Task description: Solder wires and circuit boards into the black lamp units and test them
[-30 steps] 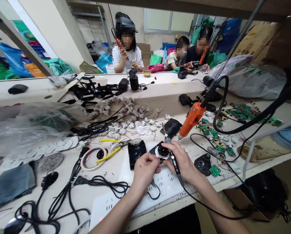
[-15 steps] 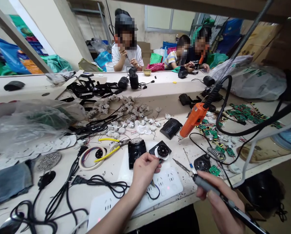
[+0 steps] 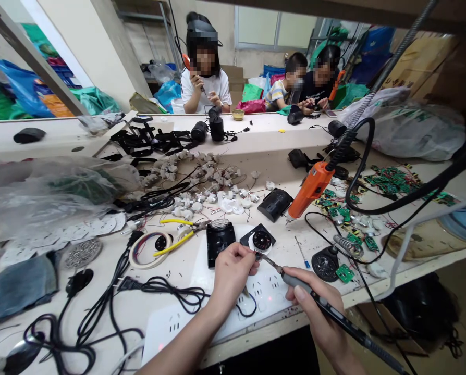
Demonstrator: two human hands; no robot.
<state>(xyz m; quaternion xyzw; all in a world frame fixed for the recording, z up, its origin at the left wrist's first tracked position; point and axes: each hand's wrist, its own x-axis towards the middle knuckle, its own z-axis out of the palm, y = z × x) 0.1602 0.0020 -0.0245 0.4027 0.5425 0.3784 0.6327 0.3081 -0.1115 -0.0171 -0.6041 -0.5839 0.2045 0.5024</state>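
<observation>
My right hand (image 3: 318, 307) grips a soldering iron (image 3: 332, 311) by its grey sleeve, its tip reaching the fingertips of my left hand. The fingers of my left hand (image 3: 233, 268) are pinched together, and what lies between them is too small and covered to name. Just beyond them is a round black part (image 3: 261, 240) with a white rim, on a square black piece. Left of that lies an open black housing (image 3: 220, 244) with a round metal mesh at its top. Beneath my left forearm runs a white power strip (image 3: 266, 291) with lit red lamps.
An orange electric screwdriver (image 3: 311, 190) hangs at centre right. Yellow-handled pliers (image 3: 174, 245) rest over a tape roll (image 3: 133, 252). Black cords (image 3: 111, 291), small white motors (image 3: 201, 200) and green circuit boards (image 3: 393, 179) cover much of the bench. Several people sit across it.
My right hand has moved left and brought the soldering iron's tip to my left fingertips. My left hand keeps its pinch in nearly the same place.
</observation>
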